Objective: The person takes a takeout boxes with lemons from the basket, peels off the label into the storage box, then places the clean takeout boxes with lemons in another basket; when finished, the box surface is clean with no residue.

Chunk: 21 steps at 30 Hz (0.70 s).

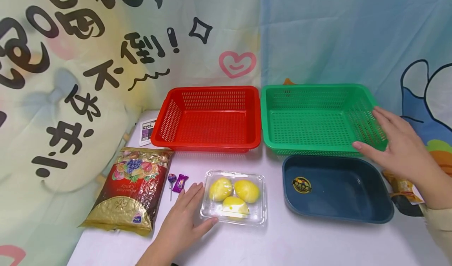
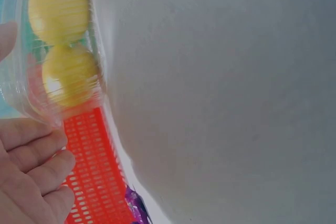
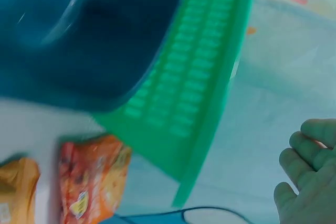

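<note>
1. We see the left hand (image 1: 183, 219) lying flat on the white table (image 1: 300, 246), fingers straight and relaxed, its fingertips touching the near left corner of the clear plastic box (image 1: 234, 197). It grasps nothing.
2. That box sits on the table in front of the red basket (image 1: 208, 119) and holds three yellow fruits (image 1: 220, 188); in the left wrist view we see two of them through the box's wall.
3. We find the right hand (image 1: 399, 148) spread open at the near right corner of the green basket (image 1: 318, 119), thumb stretched along the front rim and fingers over the right wall. It looks to rest there rather than clutch; we cannot tell how firmly it presses.
4. The green basket stands just beside the red one, both against the backdrop.
5. A dark blue tray (image 1: 337, 189) lies just in front of the green basket, below the right hand.
6. To the left of the left hand we note a lollipop (image 1: 171, 180), a purple sweet (image 1: 180, 182) and a red and gold candy bag (image 1: 128, 189).
7. Orange snack packets (image 3: 92, 179) lie right of the blue tray.
</note>
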Each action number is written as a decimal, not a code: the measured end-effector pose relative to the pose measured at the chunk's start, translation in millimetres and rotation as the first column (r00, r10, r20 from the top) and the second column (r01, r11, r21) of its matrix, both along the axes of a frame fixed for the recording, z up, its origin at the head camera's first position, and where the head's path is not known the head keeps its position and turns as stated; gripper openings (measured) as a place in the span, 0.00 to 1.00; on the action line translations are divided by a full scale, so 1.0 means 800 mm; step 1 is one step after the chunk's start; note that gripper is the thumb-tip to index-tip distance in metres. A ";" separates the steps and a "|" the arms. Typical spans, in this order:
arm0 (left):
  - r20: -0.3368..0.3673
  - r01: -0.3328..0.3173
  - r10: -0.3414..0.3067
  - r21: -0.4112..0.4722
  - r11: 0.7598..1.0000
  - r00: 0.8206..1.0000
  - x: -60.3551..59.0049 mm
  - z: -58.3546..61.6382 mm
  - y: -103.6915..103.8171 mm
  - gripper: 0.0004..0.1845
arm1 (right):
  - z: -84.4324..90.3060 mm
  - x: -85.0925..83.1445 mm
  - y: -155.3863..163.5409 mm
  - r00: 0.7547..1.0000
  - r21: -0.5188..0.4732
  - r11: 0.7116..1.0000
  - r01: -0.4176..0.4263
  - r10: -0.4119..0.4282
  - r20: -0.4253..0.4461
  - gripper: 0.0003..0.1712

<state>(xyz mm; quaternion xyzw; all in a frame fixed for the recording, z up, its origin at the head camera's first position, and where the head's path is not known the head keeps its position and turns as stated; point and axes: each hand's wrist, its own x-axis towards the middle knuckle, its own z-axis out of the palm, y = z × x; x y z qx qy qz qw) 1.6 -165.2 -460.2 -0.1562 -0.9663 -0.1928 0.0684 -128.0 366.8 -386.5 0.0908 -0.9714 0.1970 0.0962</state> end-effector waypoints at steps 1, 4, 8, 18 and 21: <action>-0.002 0.001 -0.001 0.000 1.000 1.000 0.000 0.000 0.000 0.49 | -0.002 -0.001 0.003 1.000 0.001 1.000 0.014 -0.014 0.005 0.60; -0.006 0.005 -0.005 0.001 1.000 1.000 0.000 0.000 0.000 0.49 | -0.010 -0.002 0.014 0.999 0.003 0.999 0.043 -0.043 0.018 0.60; -0.006 0.004 -0.004 -0.008 1.000 1.000 0.000 0.000 0.001 0.49 | -0.020 -0.003 0.026 0.996 0.020 0.996 0.082 -0.083 0.046 0.60; 0.028 -0.009 0.009 0.001 1.000 1.000 0.001 0.004 0.001 0.49 | -0.037 -0.002 0.044 0.993 0.026 0.993 0.111 -0.112 0.022 0.57; 0.022 -0.005 0.005 0.006 1.000 1.000 0.000 0.004 0.001 0.50 | -0.040 -0.002 0.047 0.991 0.036 0.992 0.124 -0.125 0.041 0.57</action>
